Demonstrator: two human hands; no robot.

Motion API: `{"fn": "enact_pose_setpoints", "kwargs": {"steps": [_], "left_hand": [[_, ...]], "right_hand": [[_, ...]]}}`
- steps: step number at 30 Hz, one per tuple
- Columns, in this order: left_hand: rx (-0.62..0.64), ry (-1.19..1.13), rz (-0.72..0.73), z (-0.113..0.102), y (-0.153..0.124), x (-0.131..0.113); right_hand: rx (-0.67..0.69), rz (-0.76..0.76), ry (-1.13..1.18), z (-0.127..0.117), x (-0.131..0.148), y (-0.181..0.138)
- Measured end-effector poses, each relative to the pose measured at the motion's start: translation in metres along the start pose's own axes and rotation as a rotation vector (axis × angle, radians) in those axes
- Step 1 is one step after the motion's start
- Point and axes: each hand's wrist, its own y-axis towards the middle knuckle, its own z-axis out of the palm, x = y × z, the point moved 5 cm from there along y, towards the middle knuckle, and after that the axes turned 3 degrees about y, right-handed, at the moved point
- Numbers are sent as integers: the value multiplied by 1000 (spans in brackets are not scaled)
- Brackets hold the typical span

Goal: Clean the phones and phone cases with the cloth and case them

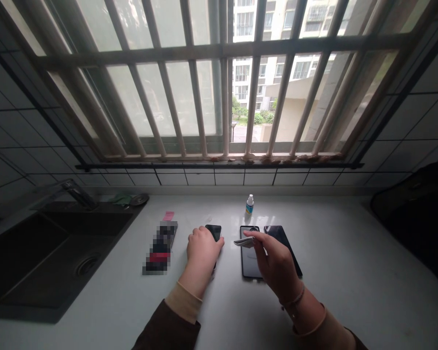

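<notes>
My left hand point(201, 248) is wrapped over a dark smartphone point(214, 231) on the counter, thumb along its right side; the hand hides most of it. My right hand point(277, 260) pinches a thin, folded whitish cloth point(244, 241) between thumb and fingers. Beneath that cloth lies a phone-shaped piece point(251, 265) with a black rim and a pale middle, perhaps a case. Partly under my right forearm and hand rests another dark phone point(277, 233). A small white bottle point(249, 206) with a blue and yellow label stands upright behind them.
Left of my hands lies a blurred-out dark item point(160, 248) with a pink slip point(168, 216) behind it. A dark sink point(58, 253) with a faucet point(78, 192) fills the left. Some black object point(419, 214) stands at right. The barred window point(222, 51) rises behind the counter point(219, 325).
</notes>
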Motion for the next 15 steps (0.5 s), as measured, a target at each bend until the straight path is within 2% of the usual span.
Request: {"fn": "enact_pose_setpoints", "kwargs": {"steps": [8, 12, 15], "left_hand": [[-24, -20, -3, 5, 3, -2], [-11, -12, -37, 6, 2, -2], [-26, 8, -35, -1, -2, -3]], "right_hand": [[-35, 40, -22, -3, -2, 1], [-76, 147, 18, -6, -13, 1], [-133, 270, 31, -9, -23, -1]]}}
